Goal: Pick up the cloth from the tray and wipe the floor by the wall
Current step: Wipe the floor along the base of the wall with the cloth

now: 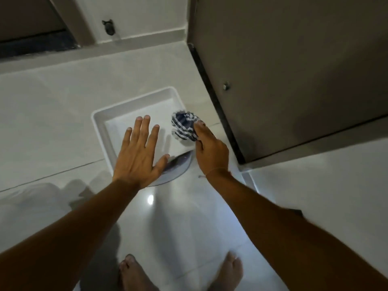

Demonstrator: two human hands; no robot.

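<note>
The cloth (184,128) is patterned in dark blue and white stripes. The tray (100,122) is coloured plain white, without pattern. The floor (42,114) is tiled in glossy white, crossed by thin dark grout lines. The wall (134,15) is painted white, and a small black fitting (109,27) is seen on it. The door (294,70) is finished in plain grey-brown, edged with a black strip (212,95) and marked by one silver-coloured stud (226,86).
</note>
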